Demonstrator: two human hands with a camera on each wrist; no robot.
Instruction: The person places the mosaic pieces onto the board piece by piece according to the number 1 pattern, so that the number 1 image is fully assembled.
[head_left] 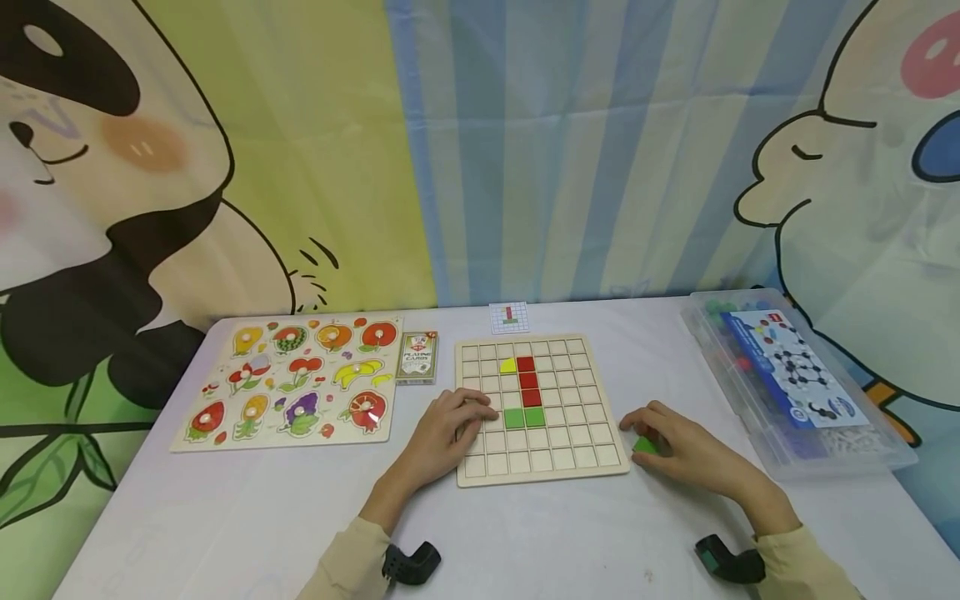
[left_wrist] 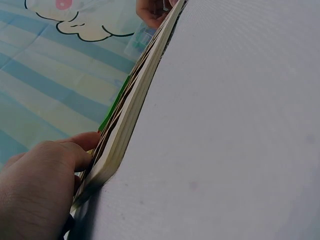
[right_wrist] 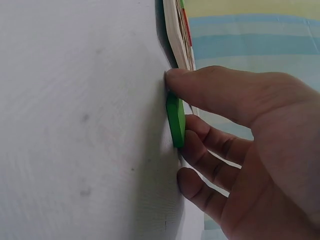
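A wooden grid board (head_left: pixel 543 461) lies flat on the table. On it, red square tiles (head_left: pixel 528 381) form a column above two green square tiles (head_left: pixel 513 418), with a yellow tile (head_left: pixel 507 367) beside the top red one. My left hand (head_left: pixel 448 429) rests on the board's left edge, fingers loosely bent. Just off the board's right side, my right hand (head_left: pixel 678 446) holds a green tile (right_wrist: pixel 175 122) between thumb and fingers, low at the tabletop. The fingers partly cover this tile in the head view.
A small pattern card (head_left: pixel 509 317) lies behind the board. To the left are a playing-card box (head_left: pixel 417 358) and a fruit puzzle board (head_left: pixel 255 362). A clear plastic case (head_left: pixel 810 454) with a blue-and-white leaflet (head_left: pixel 798 367) stands at right. A printed curtain hangs behind the table.
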